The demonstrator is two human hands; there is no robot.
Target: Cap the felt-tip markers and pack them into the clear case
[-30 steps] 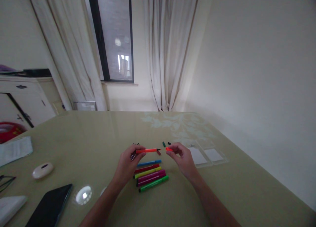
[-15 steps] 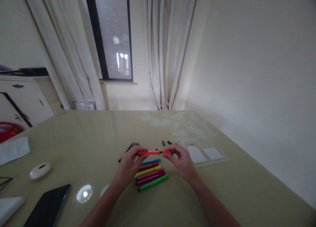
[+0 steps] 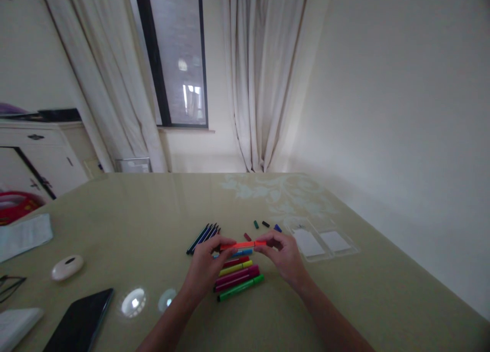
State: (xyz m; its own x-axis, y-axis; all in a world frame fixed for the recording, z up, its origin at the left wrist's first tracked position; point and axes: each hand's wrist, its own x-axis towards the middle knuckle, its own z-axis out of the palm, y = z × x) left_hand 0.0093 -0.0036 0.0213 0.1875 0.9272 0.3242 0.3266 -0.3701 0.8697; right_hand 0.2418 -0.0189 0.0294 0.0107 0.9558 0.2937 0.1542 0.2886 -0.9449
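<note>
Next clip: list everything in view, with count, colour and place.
orange marker: one, orange, held between both hands
capped markers: six, blue, red, yellow-green, two magenta, green, in a row beneath the hands
dark markers: several, dark, left of the orange one
loose caps: four, red, green, black, blue, beyond the hands
clear tray: one, transparent, right of the hands
white oval thing: one, white, table's left
flat device: one, black, near left corner
table: one, pale green
left hand: fingers on the marker's left end
right hand: fingers on its right end
</note>
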